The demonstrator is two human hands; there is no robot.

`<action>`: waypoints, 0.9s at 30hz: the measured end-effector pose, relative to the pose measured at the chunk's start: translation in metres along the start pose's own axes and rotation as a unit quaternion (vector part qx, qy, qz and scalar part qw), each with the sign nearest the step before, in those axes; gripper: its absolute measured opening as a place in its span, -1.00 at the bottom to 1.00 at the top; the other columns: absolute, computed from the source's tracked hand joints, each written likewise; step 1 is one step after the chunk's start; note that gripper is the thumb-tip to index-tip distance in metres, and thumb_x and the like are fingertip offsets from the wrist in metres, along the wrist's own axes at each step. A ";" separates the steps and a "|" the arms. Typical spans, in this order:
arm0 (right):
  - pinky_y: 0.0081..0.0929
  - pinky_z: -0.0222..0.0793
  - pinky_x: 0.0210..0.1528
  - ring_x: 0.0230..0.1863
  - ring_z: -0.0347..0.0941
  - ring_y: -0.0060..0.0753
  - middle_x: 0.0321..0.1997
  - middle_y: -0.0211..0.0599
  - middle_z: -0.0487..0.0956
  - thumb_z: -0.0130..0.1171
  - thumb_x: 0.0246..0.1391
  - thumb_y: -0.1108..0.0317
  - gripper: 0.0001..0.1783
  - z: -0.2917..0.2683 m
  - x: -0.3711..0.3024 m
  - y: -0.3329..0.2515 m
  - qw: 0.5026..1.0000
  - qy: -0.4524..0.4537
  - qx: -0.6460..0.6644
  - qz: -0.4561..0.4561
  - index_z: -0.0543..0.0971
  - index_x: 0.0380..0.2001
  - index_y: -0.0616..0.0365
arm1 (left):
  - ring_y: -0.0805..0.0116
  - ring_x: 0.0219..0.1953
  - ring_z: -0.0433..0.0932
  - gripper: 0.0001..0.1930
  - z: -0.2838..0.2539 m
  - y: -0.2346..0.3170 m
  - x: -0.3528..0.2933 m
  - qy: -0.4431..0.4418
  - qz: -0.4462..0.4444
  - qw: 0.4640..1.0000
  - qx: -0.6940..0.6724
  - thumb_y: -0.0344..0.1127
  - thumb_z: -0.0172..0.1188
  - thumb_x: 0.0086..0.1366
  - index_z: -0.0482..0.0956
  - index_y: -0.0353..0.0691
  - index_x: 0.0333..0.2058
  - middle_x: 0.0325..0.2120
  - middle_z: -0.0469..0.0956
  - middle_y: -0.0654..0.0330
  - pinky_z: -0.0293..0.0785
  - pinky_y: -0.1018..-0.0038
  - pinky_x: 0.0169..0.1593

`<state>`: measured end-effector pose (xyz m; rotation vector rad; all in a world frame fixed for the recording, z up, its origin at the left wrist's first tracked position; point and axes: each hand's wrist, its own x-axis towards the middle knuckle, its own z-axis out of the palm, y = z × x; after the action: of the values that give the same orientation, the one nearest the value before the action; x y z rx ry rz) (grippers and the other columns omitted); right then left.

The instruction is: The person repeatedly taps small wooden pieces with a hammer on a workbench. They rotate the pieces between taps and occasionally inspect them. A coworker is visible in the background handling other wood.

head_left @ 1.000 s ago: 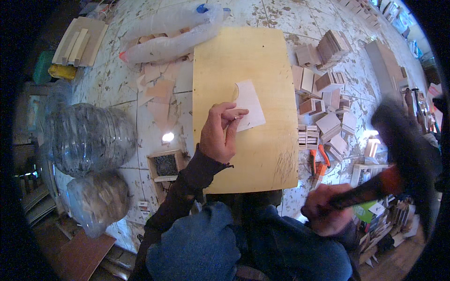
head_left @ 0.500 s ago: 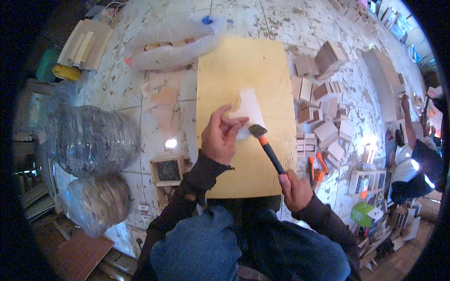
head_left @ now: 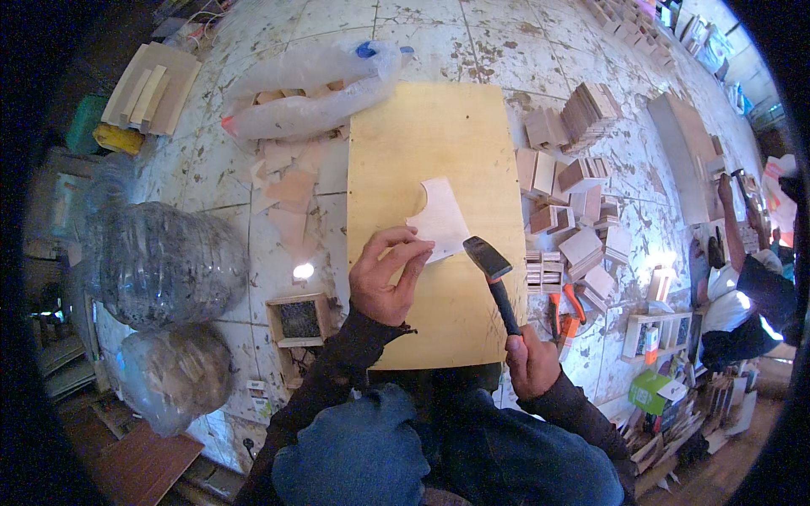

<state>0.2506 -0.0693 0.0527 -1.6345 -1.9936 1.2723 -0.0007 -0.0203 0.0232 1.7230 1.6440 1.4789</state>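
Observation:
A yellowish wooden board (head_left: 439, 337) lies in front of my knees. On it rests a thin, pale wooden piece (head_left: 440, 218) with a curved cut-out on its left side. My left hand (head_left: 388, 274) pinches this piece at its lower left corner, thumb and fingers pressed together; whether something small is also between the fingertips cannot be seen. My right hand (head_left: 533, 363) is wrapped round the dark handle of a hammer (head_left: 498, 291). The hammer's head hangs just right of the piece's lower corner, seemingly above the board.
Stacked small wooden blocks (head_left: 582, 249) and orange-handled pliers (head_left: 569, 312) lie to the right. Left of the board stands a wooden box of dark bits (head_left: 299, 320), with large plastic-wrapped bundles (head_left: 173, 266) beyond. A clear plastic bag (head_left: 312, 110) lies at the far side. Another person's arm (head_left: 732, 223) shows far right.
The hammer head has lifted off the piece's lower edge and swung slightly right. My left hand has drawn back toward me to the corner. The view has shifted a little.

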 end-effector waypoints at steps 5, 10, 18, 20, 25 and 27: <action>-0.29 0.27 -0.62 -0.73 0.41 -0.12 -0.75 -0.21 0.39 -0.22 0.33 0.08 -0.60 -0.009 0.003 -0.014 0.999 -0.027 -0.016 -0.029 0.38 -0.39 0.21 | 0.13 -0.12 0.56 -0.83 0.003 -0.010 -0.006 -0.035 0.071 0.995 0.062 -0.54 0.28 0.06 0.58 -0.25 -0.33 -0.26 0.57 0.09 0.47 0.30 -0.02; -0.29 0.29 -0.62 -0.74 0.40 -0.14 -0.76 -0.22 0.39 -0.19 0.33 0.12 -0.61 -0.018 0.007 -0.033 0.994 -0.083 0.016 -0.067 0.38 -0.41 0.21 | 0.12 -0.11 0.56 -0.76 0.008 -0.016 -0.018 -0.003 -0.020 1.000 -0.023 -0.50 0.29 0.09 0.49 -0.21 -0.25 -0.24 0.57 0.14 0.34 0.23 0.11; -0.36 0.27 -0.64 -0.75 0.40 -0.22 -0.78 -0.28 0.38 -0.15 0.31 0.11 -0.62 -0.020 0.008 -0.033 0.997 -0.059 -0.032 -0.036 0.37 -0.43 0.21 | 0.05 0.10 0.43 -0.52 0.001 -0.021 -0.013 -0.044 0.024 0.999 -0.005 -0.44 0.33 0.00 0.45 -0.27 -0.04 -0.03 0.45 -0.07 0.37 0.20 0.15; -0.40 0.26 -0.65 -0.76 0.38 -0.28 -0.78 -0.30 0.38 -0.16 0.31 0.08 -0.60 -0.024 0.002 -0.031 0.998 -0.054 -0.009 -0.013 0.38 -0.43 0.20 | 0.02 0.13 0.40 -0.44 -0.005 -0.028 -0.005 -0.072 0.050 0.996 0.008 -0.41 0.34 0.00 0.43 -0.27 0.03 0.03 0.41 -0.09 0.36 0.20 0.17; -0.23 0.43 -0.45 -0.48 0.52 0.01 -0.48 -0.06 0.53 0.05 0.12 0.30 -0.81 -0.032 -0.011 -0.018 0.968 -0.085 0.136 -0.192 0.49 -0.39 0.23 | -0.03 0.07 0.43 -0.42 -0.010 -0.049 0.004 -0.137 0.114 0.983 -0.039 -0.36 0.38 -0.01 0.45 -0.34 0.04 0.08 0.34 -0.10 0.50 0.27 0.04; -0.23 0.45 -0.41 -0.46 0.51 0.07 -0.45 0.00 0.55 0.11 0.06 0.33 -0.81 -0.022 -0.002 -0.011 0.946 -0.082 0.146 -0.279 0.48 -0.36 0.26 | -0.01 0.10 0.42 -0.41 -0.010 -0.052 0.004 -0.152 0.090 0.984 -0.036 -0.37 0.37 0.00 0.45 -0.33 0.05 0.10 0.33 -0.10 0.48 0.27 0.06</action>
<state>0.2582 -0.0608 0.0743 -0.7680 -2.0272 1.4110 -0.0372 -0.0067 -0.0132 1.9844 1.2935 1.2550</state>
